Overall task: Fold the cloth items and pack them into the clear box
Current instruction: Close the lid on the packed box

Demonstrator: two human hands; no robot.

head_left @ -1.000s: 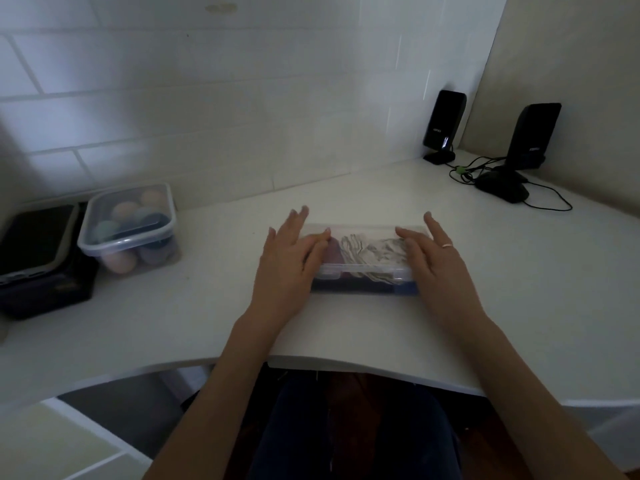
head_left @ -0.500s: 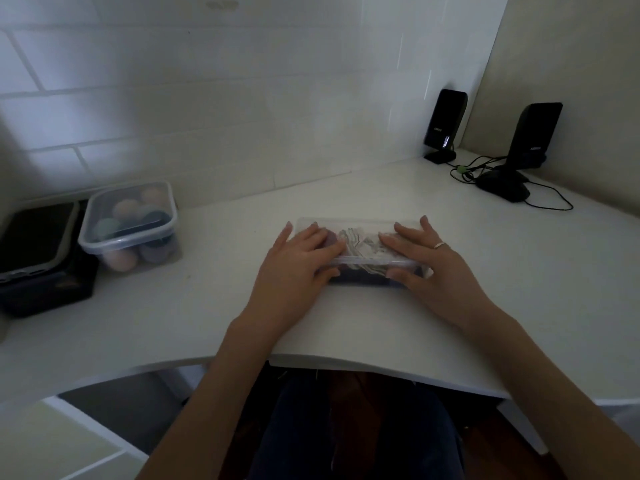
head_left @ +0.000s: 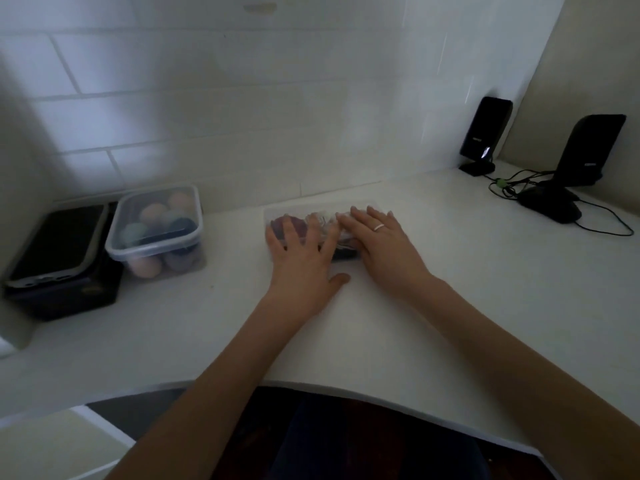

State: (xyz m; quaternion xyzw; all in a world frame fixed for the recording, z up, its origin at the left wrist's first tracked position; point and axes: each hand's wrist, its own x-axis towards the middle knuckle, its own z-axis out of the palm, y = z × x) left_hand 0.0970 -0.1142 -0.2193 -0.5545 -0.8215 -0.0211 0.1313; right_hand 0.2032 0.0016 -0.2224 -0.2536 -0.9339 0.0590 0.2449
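Observation:
The clear box (head_left: 277, 213) lies lidded on the white desk, close to the tiled wall. Folded cloth shows through its lid: a dark red piece (head_left: 295, 225) at the left, a pale patterned one in the middle and something dark along the front. My left hand (head_left: 304, 261) lies flat on the box's left half, fingers spread, thumb on the desk. My right hand (head_left: 384, 244), with a ring, lies flat on the right half, fingers pointing left. Both hands hide most of the box.
A lidded clear tub (head_left: 157, 230) of coloured balls stands at the left, beside a black box with a dark tray (head_left: 57, 258) on it. Two black speakers (head_left: 485, 133) (head_left: 588, 150) and cables (head_left: 512, 185) sit at the back right. The desk's curved front edge (head_left: 329, 389) is near me.
The box has slid away from me toward the wall. Both hands went with it and now lie flatter on its lid, the right fingers reaching further left.

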